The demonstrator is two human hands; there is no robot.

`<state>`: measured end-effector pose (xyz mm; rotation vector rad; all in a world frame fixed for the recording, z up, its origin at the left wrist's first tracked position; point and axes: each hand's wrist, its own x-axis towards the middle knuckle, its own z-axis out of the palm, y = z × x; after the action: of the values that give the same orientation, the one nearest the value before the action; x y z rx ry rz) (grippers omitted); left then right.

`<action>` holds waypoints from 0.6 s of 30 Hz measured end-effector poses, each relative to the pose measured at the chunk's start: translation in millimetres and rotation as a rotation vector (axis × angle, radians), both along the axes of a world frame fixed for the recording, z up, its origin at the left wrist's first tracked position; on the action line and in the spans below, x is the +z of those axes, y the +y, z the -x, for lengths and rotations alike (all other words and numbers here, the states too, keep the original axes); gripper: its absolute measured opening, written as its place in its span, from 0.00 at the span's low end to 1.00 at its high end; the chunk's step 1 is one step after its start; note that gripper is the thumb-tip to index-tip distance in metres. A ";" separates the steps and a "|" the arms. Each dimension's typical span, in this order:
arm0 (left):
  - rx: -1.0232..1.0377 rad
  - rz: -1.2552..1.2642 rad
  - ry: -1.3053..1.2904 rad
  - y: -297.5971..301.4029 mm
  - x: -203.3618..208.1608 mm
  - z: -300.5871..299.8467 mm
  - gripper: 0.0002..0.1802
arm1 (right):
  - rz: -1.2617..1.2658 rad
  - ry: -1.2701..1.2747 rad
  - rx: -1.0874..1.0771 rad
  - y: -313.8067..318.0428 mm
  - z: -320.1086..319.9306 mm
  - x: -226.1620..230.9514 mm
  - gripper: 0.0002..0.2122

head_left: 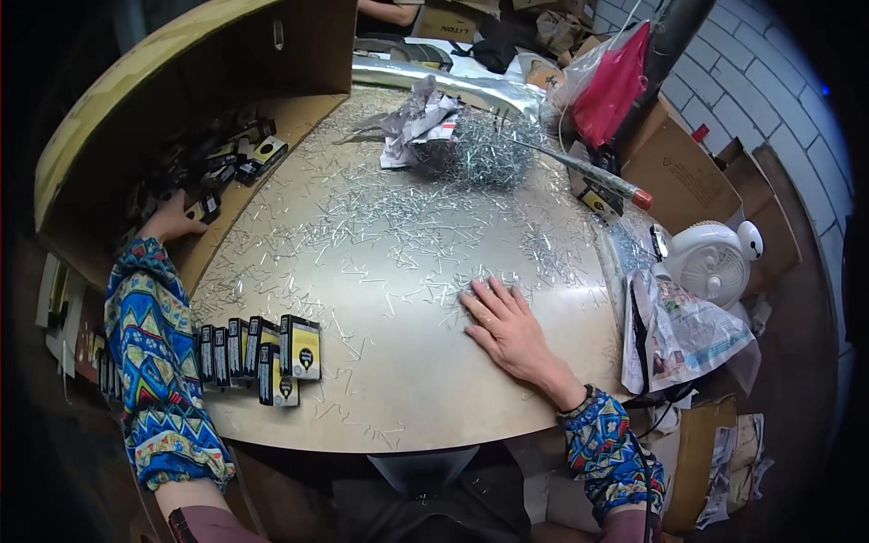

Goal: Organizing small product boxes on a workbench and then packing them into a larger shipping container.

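My left hand (170, 217) reaches into a large cardboard box (204, 262) lying on its side at the left. Its thumb and fingers close around a small black and yellow box (206, 209); some fingers are hidden. Several similar boxes lie heaped beside it. My right hand (509, 328) rests palm down on the table (425, 416), fingers stretched, touching a few loose bent metal wire pieces (389, 222). Between my arms, at the near left, several small black and yellow boxes (300, 347) stand in a row.
A tangled pile of wire pieces (493, 149) with crumpled paper (418, 122) sits at the back. A stick with a red end (641, 197) juts toward the right. Along the right edge are a white fan (711, 262) and a plastic-wrapped bundle (688, 335). A person's arm (389, 11) shows behind.
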<state>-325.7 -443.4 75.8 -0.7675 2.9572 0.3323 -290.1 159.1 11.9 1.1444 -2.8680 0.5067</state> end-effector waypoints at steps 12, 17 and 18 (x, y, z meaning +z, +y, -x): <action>-0.073 -0.556 0.347 170.8 87.2 -96.7 0.23 | 0.077 0.044 0.266 -47.5 -47.7 5.9 0.26; 0.045 -1.198 0.601 236.9 85.5 -189.6 0.24 | 0.182 -0.174 0.362 -29.8 -52.0 0.7 0.25; 0.023 -1.287 0.626 246.7 75.1 -214.8 0.20 | 0.254 -0.220 0.316 -21.4 -50.6 -0.4 0.25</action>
<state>-110.9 -196.7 150.9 -0.4958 2.2545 2.4278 -239.5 137.7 11.5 1.5869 -2.6882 1.0347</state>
